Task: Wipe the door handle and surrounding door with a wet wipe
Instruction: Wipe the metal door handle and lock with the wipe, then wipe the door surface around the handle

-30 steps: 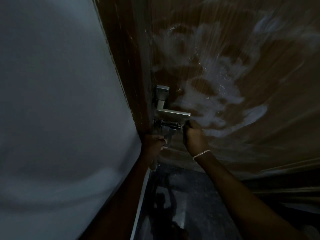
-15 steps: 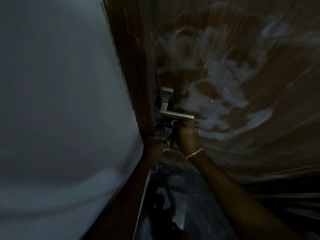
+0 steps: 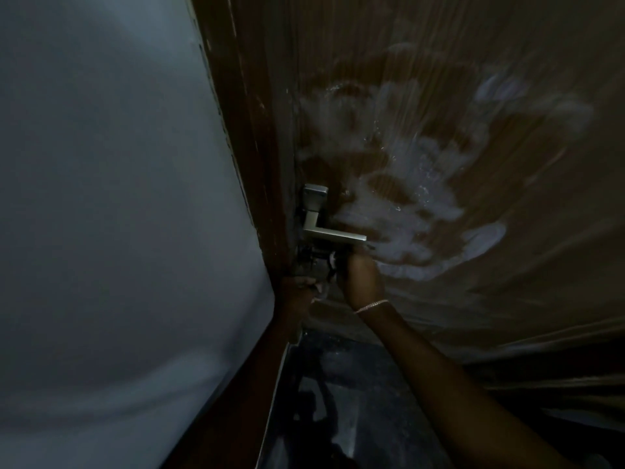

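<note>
Nearest, the right hand is raised just beneath the door handle, fingers curled shut, though what is clamped in them cannot be told in the gloom. The left hand is closed at the door's edge below the lock; its contents are likewise hidden. The wet wipe is not clearly seen; it is judged soft, limp and slippery, best bunched in the fingers. Beyond, the handle is seen as a rigid, square-sectioned silver lever. Farther, the brown door is streaked with pale wet smears.
</note>
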